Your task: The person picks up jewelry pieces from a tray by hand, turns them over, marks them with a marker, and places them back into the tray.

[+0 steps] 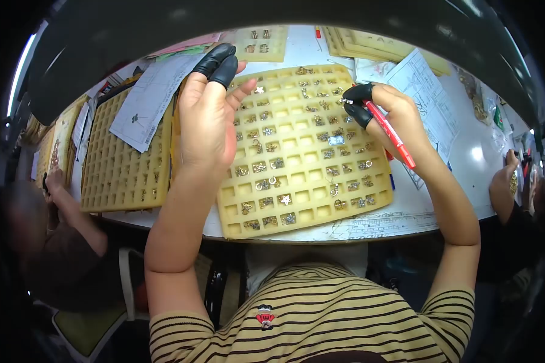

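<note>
A pale yellow tray [297, 160] with many square compartments lies in front of me, and several compartments hold small metal jewelry pieces. My left hand [207, 118] is raised over its left edge, holding nothing, with black finger cots on two fingers and the others apart. Above the tray's upper right side, my right hand [396, 115] is closed, also with black cots on its thumb and a finger. A red marker pen [393, 136] rests in that hand, slanting down to the right. Between its fingertips is a tiny shiny jewelry piece [346, 101]. A small white label [336, 140] lies on the tray.
Another compartment tray [124, 169] stands at left with a printed sheet [151, 100] on it. More trays [375, 45] are stacked at the back right. Drawing papers [427, 91] lie right of my right hand. Other people's hands [501, 184] show at both sides.
</note>
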`<move>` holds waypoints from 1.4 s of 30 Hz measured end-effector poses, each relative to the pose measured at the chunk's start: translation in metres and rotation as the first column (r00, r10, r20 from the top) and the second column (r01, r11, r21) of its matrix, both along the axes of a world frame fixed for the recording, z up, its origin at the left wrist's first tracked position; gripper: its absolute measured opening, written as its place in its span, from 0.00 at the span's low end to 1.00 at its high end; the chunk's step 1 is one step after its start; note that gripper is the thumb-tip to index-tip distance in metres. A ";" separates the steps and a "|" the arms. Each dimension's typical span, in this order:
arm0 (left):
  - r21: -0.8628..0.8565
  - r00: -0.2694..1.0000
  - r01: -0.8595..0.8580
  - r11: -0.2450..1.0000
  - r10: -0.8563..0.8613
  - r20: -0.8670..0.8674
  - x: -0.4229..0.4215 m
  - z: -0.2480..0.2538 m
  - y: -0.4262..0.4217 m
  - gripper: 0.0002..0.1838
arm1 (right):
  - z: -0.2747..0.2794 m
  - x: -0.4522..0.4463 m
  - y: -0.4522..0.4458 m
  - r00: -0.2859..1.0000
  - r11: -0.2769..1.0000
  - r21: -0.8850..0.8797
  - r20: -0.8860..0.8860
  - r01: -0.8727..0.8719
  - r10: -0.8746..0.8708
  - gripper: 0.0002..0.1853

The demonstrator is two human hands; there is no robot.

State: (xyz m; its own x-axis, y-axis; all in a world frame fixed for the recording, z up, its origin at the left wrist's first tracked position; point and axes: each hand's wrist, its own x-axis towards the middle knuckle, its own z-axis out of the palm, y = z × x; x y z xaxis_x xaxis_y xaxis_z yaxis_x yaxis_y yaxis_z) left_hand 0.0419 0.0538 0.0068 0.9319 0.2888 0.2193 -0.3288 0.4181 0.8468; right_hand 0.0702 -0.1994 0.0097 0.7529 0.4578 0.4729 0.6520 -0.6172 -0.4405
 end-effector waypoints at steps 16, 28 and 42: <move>-0.071 0.992 -0.125 0.990 0.126 -0.002 0.009 0.000 0.003 0.15 | -0.018 0.072 0.082 0.966 0.945 -0.317 0.257 0.084 0.000 0.07; -0.073 0.959 -0.232 0.970 0.241 0.147 0.004 0.010 0.013 0.11 | -0.002 0.074 0.111 0.980 0.937 -0.341 0.152 -0.071 0.130 0.05; -0.043 0.918 -0.323 0.945 0.324 0.227 0.003 0.012 0.017 0.14 | 0.010 0.014 0.109 0.933 0.868 -0.406 0.084 -0.288 0.349 0.06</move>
State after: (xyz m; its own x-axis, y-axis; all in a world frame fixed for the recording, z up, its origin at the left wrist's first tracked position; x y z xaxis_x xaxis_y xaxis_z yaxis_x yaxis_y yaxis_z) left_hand 0.0446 0.0708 0.0187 0.7124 0.5675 0.4129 -0.6309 0.2602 0.7309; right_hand 0.0845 -0.0906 0.0196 0.4695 0.8274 0.3083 0.8806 -0.4640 -0.0956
